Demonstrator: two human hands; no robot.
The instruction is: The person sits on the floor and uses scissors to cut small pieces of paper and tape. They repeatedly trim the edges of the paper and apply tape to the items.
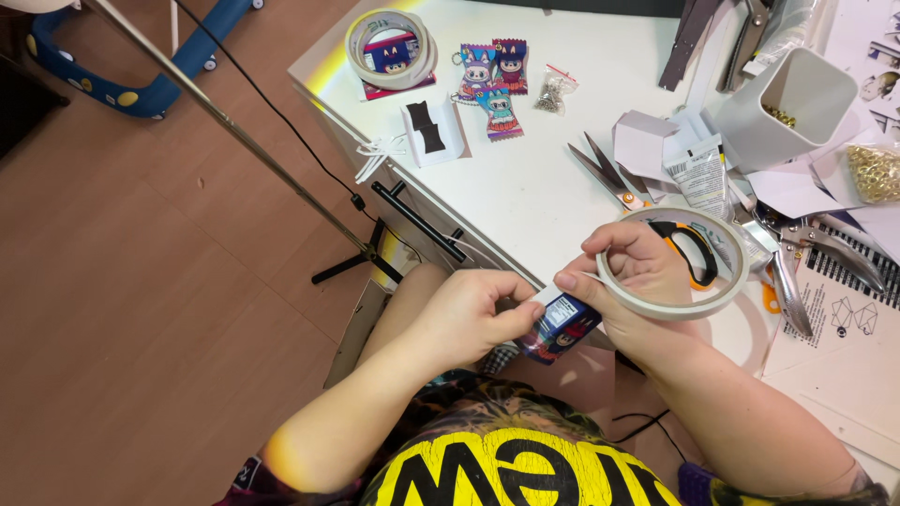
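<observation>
Left hand (469,314) pinched on a small blue printed packet (562,328) at the white surface (525,187) edge. Right hand (637,272) closed on it too, gripping a white tape roll (675,262). Behind, small brass eyelets in a white square plastic cup (792,103)

Small packet (562,326) at the worktop's near edge: dark blue w/ a white label & red bits. Tape roll (673,265) is off-white. Scissors (614,180) have orange & black handles. Worktop (525,187) plain white. Three sachets (494,77) near the far edge: purple, pink, teal w/ cartoon figures. Cup (792,108) white, gold bits inside. Shirt (506,468) yellow w/ black lettering. Floor (141,281) reddish-brown.
</observation>
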